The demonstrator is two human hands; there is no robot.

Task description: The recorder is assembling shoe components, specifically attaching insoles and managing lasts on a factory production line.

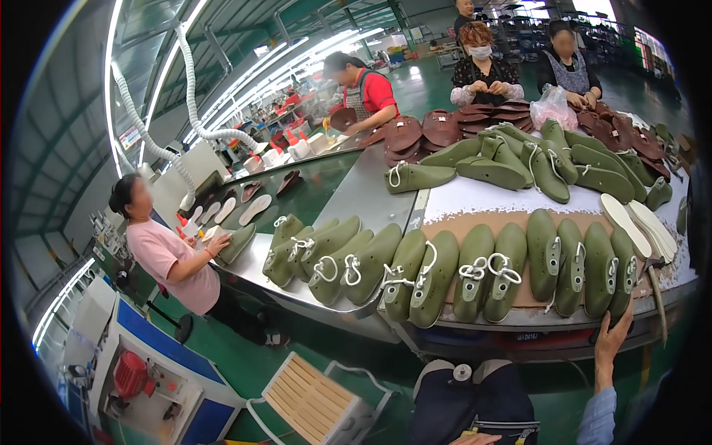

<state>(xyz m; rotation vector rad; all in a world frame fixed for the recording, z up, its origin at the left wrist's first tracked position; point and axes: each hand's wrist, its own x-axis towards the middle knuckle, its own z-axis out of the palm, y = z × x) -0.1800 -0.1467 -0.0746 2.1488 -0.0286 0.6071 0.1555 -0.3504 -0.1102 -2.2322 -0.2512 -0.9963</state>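
Note:
Green shoe lasts (495, 273) with white cord loops stand in a row along the near edge of the table. At the right end of that row, my right hand (612, 338) reaches up to the lower end of the last green shoe last (623, 273). Its fingers are stretched and apart, touching the last near the table edge. My left hand (475, 439) shows only in part at the bottom edge, over my lap; its fingers are mostly cut off.
More green lasts (493, 172) lie piled behind the row. Cream insoles (627, 225) and a hammer (657, 297) are at the right. Brown shoe uppers (404, 137) lie farther back. Co-workers stand left and behind. A slatted chair (308, 397) stands at lower left.

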